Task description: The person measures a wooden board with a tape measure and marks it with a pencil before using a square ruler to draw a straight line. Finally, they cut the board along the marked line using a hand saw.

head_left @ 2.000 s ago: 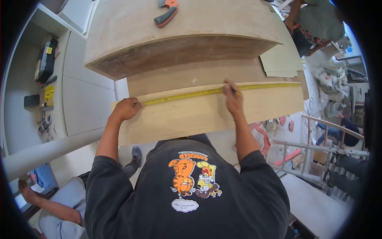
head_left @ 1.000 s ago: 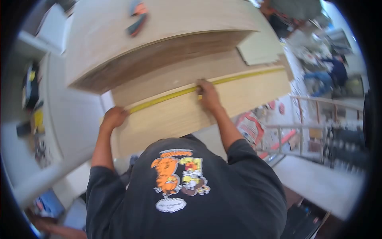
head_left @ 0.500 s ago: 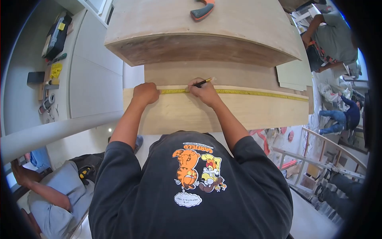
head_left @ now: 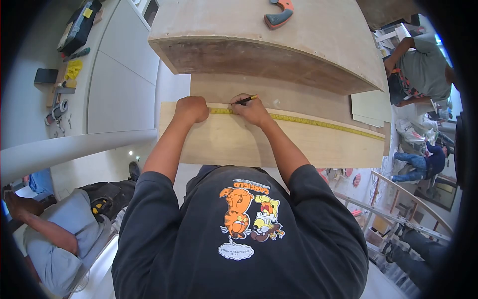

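A pale wooden board (head_left: 219, 144) lies across the bench in front of me. Along its far edge runs a yellow tape measure (head_left: 318, 122). My left hand (head_left: 193, 108) is closed on the tape's left part, pressing it to the board. Between the fingers of my right hand (head_left: 250, 109) is a dark pencil (head_left: 245, 99), its tip near the far edge of the board beside the tape. The tape passes under my right hand and stretches to the board's right end.
Beyond the board stands a wooden box (head_left: 269, 60) with an orange-and-grey handle (head_left: 280, 19) on top. Tools lie on a white cabinet (head_left: 122, 74) at left. One person (head_left: 59, 239) is at lower left; others (head_left: 428, 70) are at right.
The view has turned slightly, so the board and box appear tilted and shifted right. The pencil lies at a flatter angle in my right hand. My left hand still holds the tape.
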Tool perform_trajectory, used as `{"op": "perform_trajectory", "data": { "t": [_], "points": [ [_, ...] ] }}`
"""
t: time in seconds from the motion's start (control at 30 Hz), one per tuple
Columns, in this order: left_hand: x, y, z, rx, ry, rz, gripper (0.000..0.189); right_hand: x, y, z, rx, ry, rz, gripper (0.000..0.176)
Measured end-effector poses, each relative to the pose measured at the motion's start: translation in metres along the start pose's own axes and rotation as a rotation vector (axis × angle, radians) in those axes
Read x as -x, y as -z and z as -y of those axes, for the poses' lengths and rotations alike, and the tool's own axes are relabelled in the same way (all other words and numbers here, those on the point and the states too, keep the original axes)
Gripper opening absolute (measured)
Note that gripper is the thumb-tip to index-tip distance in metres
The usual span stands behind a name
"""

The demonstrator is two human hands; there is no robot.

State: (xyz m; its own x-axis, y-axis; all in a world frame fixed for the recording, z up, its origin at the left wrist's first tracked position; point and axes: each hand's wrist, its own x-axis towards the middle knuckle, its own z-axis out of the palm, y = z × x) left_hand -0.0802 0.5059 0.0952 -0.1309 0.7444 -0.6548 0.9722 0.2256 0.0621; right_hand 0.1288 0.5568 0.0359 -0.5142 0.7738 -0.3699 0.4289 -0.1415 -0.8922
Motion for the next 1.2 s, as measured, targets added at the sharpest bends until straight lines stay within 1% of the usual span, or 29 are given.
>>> {"op": "perform_trajectory", "data": {
  "t": [0.13, 0.23, 0.43, 0.67, 0.73, 0.93, 1.2],
  "points": [
    [-0.003, -0.004, 0.001, 0.012, -0.016, -0.011, 0.039, 0.005, -0.003, 0.013, 0.109, 0.049, -0.021, 0.022],
    [-0.003, -0.002, 0.001, 0.016, -0.014, 0.006, 0.04, 0.002, -0.008, 0.008, 0.126, 0.116, -0.037, 0.023],
    [-0.002, 0.001, 0.0, 0.006, -0.004, 0.028, 0.039, 0.0, -0.009, 0.004, 0.109, 0.07, -0.044, 0.022],
    [0.001, 0.002, 0.0, 0.002, -0.014, 0.017, 0.039, 0.0, -0.009, 0.003, 0.108, 0.107, -0.04, 0.021],
    [0.0, 0.002, 0.0, 0.008, -0.02, 0.023, 0.041, 0.0, -0.01, 0.003, 0.119, 0.125, -0.044, 0.021],
    [-0.002, 0.0, 0.002, 0.013, -0.03, 0.023, 0.043, 0.0, -0.008, 0.005, 0.155, 0.089, 0.001, 0.022],
    [-0.003, -0.001, 0.003, 0.029, -0.035, 0.015, 0.042, 0.0, -0.009, 0.006, 0.206, 0.11, 0.004, 0.021]
  ]
}}
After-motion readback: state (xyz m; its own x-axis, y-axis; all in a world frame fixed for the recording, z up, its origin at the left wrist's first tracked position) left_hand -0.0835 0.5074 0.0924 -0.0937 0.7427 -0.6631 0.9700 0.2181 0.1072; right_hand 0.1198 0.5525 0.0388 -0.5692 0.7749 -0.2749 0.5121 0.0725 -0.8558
